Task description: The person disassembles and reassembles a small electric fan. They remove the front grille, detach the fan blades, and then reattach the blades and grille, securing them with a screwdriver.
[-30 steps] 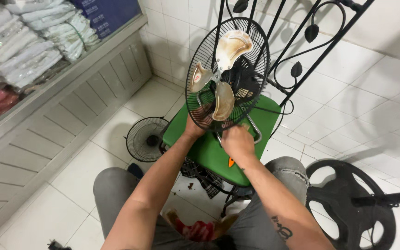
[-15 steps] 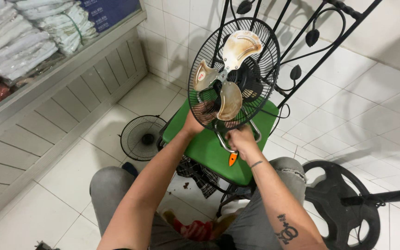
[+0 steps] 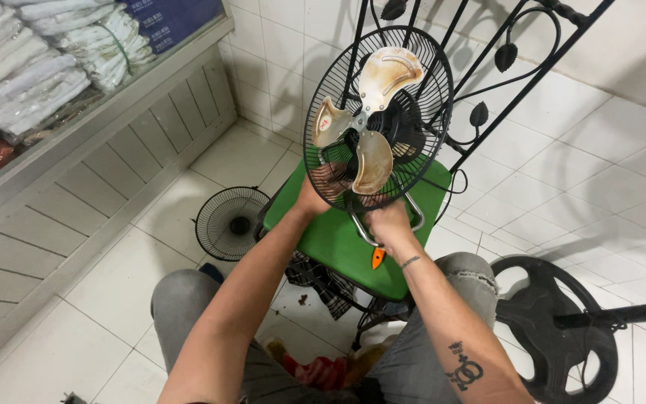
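Both grips clamp the fan [image 3: 377, 120]: left hand [image 3: 309, 200] on the cage's lower left rim, right hand [image 3: 387, 223] at its base, above the green seat [image 3: 338, 243].

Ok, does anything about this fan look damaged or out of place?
Yes. The fan on the green chair has no front guard, so its blades are bare, with brown stains. A loose round guard lies on the floor tiles. The left hand and right hand grip the lower rim.
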